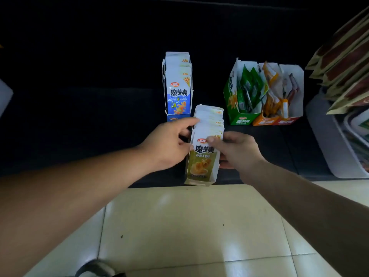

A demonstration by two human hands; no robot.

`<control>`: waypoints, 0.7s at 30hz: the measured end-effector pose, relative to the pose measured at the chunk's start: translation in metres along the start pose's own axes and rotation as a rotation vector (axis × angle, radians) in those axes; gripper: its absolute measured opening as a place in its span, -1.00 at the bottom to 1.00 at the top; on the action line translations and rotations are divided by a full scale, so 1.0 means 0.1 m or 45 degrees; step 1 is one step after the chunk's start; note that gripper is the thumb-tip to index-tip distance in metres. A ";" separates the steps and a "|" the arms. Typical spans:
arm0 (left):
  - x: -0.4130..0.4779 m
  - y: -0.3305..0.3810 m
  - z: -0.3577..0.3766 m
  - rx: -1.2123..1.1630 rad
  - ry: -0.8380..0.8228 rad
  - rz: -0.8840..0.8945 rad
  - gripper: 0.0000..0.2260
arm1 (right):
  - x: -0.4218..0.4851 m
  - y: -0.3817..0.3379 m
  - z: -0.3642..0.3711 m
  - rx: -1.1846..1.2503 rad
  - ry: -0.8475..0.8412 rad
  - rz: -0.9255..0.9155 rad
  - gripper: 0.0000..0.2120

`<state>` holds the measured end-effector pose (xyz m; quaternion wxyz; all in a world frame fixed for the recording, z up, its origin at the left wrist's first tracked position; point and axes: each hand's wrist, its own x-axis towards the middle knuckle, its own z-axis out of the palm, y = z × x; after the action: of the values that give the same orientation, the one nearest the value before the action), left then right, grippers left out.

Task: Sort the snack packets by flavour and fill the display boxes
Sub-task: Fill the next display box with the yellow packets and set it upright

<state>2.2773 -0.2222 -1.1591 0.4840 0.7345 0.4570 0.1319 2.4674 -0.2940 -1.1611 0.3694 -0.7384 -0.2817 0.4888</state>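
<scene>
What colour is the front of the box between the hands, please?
The box front is olive green under a white top; head view shows it.

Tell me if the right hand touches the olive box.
Touching. Head view: the right hand grips the olive box, thumb pressed on its front packet, fingers behind its right wall.

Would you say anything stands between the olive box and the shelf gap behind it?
Nothing visible: the olive box, held by the left hand and right hand, faces the gap between blue box and green box.
</scene>
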 end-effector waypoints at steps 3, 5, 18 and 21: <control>0.15 0.08 -0.01 -0.047 -0.026 -0.010 -0.32 | 0.11 -0.06 0.00 0.058 0.100 -0.007 -0.80; 0.24 0.16 0.05 -0.012 -0.078 -0.015 -0.24 | 0.16 -0.09 0.01 0.074 0.118 -0.004 -0.78; 0.17 0.04 0.34 -0.207 0.348 0.161 -0.58 | 0.11 -0.07 -0.12 0.405 0.186 -0.245 -0.82; 0.05 -0.03 0.44 -0.202 0.395 0.274 -0.75 | 0.18 -0.08 -0.12 0.337 0.192 -0.312 -0.77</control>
<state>2.3064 -0.2432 -1.1845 0.4471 0.7096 0.4332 0.3301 2.4841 -0.2789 -1.1611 0.5402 -0.6779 -0.2744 0.4164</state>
